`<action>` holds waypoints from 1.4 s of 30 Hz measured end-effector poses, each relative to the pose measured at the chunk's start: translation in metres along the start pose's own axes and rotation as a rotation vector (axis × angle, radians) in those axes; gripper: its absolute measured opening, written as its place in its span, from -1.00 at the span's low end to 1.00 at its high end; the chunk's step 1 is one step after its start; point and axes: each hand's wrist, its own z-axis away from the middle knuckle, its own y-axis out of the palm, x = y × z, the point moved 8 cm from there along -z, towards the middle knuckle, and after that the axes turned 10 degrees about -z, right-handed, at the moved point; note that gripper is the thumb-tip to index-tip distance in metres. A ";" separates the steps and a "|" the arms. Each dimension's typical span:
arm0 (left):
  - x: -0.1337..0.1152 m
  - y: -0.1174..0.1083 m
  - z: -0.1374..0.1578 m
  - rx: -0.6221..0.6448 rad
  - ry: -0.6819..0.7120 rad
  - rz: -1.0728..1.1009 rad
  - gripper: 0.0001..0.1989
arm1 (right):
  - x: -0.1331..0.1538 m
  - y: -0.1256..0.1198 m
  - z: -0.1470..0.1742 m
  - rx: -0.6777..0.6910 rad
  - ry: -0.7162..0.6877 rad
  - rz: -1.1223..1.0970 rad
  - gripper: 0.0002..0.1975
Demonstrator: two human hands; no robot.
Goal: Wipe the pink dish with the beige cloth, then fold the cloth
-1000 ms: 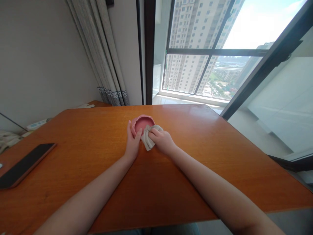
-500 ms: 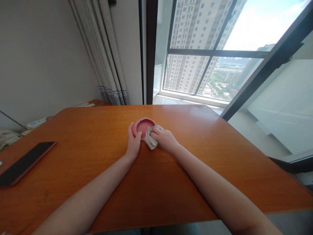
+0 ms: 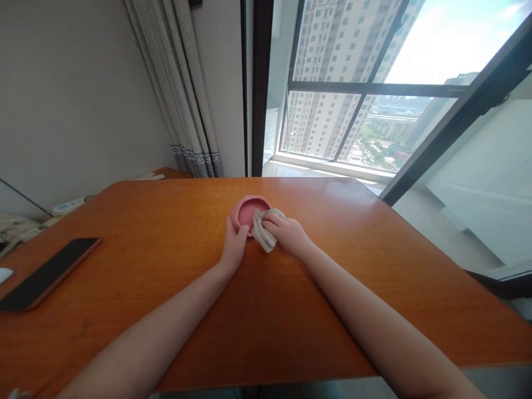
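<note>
A pink bowl with an angular rim is near the middle of the table, tilted so that its inside faces me. My left hand grips its left side, thumb over the near rim and the other fingers behind the wall, partly hidden. In my right hand a crumpled pale grey cloth is pinched, pressed against the right part of the bowl and covering that stretch of rim. Whether the bowl's base touches the table is hidden.
The wooden table spreads around both arms. A long black pad with a reddish edge lies at the left, beside a white rounded object. A power strip sits past the left edge. Behind are a curtain and a window.
The bowl now shows more of its left outer wall, and my left fingers have wrapped further behind it. The cloth stays against its right rim. The whole view has shifted slightly.
</note>
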 end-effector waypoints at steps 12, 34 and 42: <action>-0.006 -0.003 0.004 -0.031 0.134 -0.064 -0.46 | 0.009 0.007 0.000 -0.065 0.023 -0.035 -0.86; -0.009 -0.008 0.000 -0.042 0.156 -0.110 -0.39 | -0.002 -0.002 -0.001 0.002 -0.011 -0.038 -0.77; -0.008 0.003 0.002 0.019 0.118 0.017 -0.37 | 0.005 0.004 0.000 -0.036 0.029 0.018 -0.78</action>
